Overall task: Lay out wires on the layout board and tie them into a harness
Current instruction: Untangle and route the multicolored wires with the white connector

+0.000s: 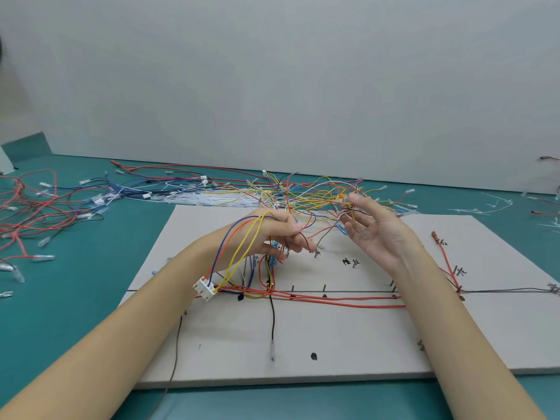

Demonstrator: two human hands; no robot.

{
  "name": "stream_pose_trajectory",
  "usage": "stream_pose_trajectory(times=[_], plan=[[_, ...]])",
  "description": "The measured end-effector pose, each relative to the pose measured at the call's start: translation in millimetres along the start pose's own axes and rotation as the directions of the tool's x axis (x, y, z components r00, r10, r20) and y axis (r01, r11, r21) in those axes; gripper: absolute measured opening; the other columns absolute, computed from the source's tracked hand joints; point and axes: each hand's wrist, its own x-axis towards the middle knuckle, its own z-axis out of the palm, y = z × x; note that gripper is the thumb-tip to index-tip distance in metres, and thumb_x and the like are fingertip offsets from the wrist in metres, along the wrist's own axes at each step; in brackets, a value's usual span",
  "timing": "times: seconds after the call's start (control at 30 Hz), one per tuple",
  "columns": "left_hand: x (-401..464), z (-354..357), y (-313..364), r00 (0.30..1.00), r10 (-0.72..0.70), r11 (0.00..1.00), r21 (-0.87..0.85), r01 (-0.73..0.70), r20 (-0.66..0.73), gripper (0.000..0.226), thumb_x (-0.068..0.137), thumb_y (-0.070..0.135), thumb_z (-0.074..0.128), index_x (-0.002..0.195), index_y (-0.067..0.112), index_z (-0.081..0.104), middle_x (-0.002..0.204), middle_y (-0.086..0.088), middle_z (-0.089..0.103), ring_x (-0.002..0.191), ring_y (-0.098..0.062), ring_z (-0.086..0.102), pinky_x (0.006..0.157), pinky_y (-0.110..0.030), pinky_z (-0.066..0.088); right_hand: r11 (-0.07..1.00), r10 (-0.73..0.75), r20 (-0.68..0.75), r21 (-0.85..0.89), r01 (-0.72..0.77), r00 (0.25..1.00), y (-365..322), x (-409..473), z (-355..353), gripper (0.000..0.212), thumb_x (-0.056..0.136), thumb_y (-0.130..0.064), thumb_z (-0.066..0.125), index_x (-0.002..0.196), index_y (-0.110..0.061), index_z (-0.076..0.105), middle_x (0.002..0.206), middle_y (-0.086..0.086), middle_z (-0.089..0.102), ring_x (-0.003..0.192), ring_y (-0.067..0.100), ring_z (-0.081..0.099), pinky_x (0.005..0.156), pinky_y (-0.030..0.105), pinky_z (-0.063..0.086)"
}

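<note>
A pale grey layout board (348,338) lies on the teal table, with drawn lines, pegs and red wires (333,300) running along it. My left hand (272,234) hovers over the board's middle and pinches thin wires; yellow, blue and red wires loop over its back down to a white connector (206,287). My right hand (372,228) is raised beside it, palm toward me, fingers spread among a tangle of yellow and red wires (315,195). A black wire (272,316) hangs down to a clear terminal.
Loose red wires with clear terminals (33,213) cover the table at left. Blue wires and white cable ties (194,197) lie behind the board. Cut tie scraps (481,207) sit at far right. A pale wall stands close behind.
</note>
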Motion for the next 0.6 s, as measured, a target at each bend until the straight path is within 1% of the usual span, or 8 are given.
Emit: stream_pose_trajectory(times=[0.1,0.23,0.33,0.47,0.6], plan=[[-0.1,-0.9,-0.9,1.000,0.008,1.000,0.024,-0.008,0.003,0.037,0.097,0.024,0.053,0.062,0.024,0.062,0.100,-0.008,0.075,0.085,-0.011,0.067,0.060,-0.024,0.052,1.000,-0.001,-0.019,-0.026,0.001,1.000,1.0,-0.2,-0.2,0.014,0.086,-0.024,0.070,0.094,-0.012,0.068,0.085,0.005,0.067,0.069,0.012,0.067,0.060,0.017,0.054],[-0.4,-1.2,1.5,1.000,-0.011,1.000,0.008,0.011,-0.018,0.033,0.099,0.018,0.050,0.066,0.015,0.054,0.099,-0.008,0.075,0.081,-0.011,0.067,0.058,-0.023,0.052,0.999,-0.003,-0.036,0.035,0.004,0.999,0.5,1.8,-2.8,0.023,0.088,-0.033,0.067,0.093,-0.010,0.069,0.079,0.004,0.071,0.068,0.013,0.068,0.060,0.018,0.055],[-1.3,-0.7,2.8,0.999,-0.022,1.000,-0.002,0.022,-0.025,0.032,0.099,0.017,0.049,0.067,0.014,0.053,0.098,-0.008,0.076,0.080,-0.011,0.067,0.058,-0.023,0.052,1.000,-0.002,-0.035,0.021,0.003,0.999,1.7,3.9,-3.9,0.024,0.089,-0.033,0.066,0.095,-0.010,0.069,0.079,0.004,0.072,0.069,0.012,0.069,0.058,0.017,0.053],[-2.1,0.3,4.3,0.999,-0.021,0.999,-0.028,0.020,-0.032,0.034,0.099,0.016,0.048,0.065,0.014,0.053,0.099,-0.007,0.076,0.081,-0.013,0.066,0.058,-0.022,0.052,1.000,-0.014,-0.112,0.018,0.016,0.994,3.3,7.0,-6.3,0.020,0.091,-0.031,0.065,0.090,-0.011,0.069,0.074,-0.002,0.072,0.063,0.010,0.068,0.052,0.015,0.050],[-2.2,1.0,4.6,0.999,-0.018,1.000,-0.022,0.017,-0.037,0.035,0.100,0.016,0.047,0.065,0.016,0.052,0.100,-0.007,0.075,0.082,-0.014,0.066,0.060,-0.023,0.052,0.999,-0.016,-0.163,0.042,0.023,0.987,3.8,9.2,-8.5,0.016,0.091,-0.026,0.065,0.088,-0.011,0.069,0.067,-0.004,0.068,0.059,0.011,0.067,0.053,0.015,0.052]])
